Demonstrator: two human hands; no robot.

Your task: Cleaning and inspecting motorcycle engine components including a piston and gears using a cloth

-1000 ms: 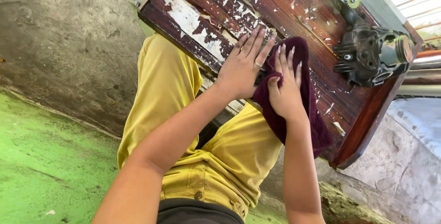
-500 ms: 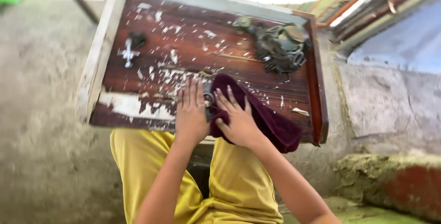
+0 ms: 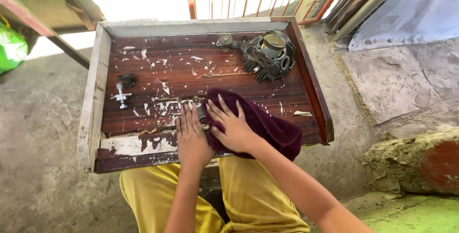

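While my left hand lies flat steadying a small dark metal part, my right hand presses spread-fingered on the maroon cloth over the wooden tray.

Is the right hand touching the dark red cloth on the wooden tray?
Touching. The head view shows the right hand lying flat on the dark red cloth, fingers spread over it, no gap.

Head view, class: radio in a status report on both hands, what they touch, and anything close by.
Left hand flat on wooden tray, by a small dark part. Right hand pressing maroon cloth. Engine cylinder and gear shaft lie apart.
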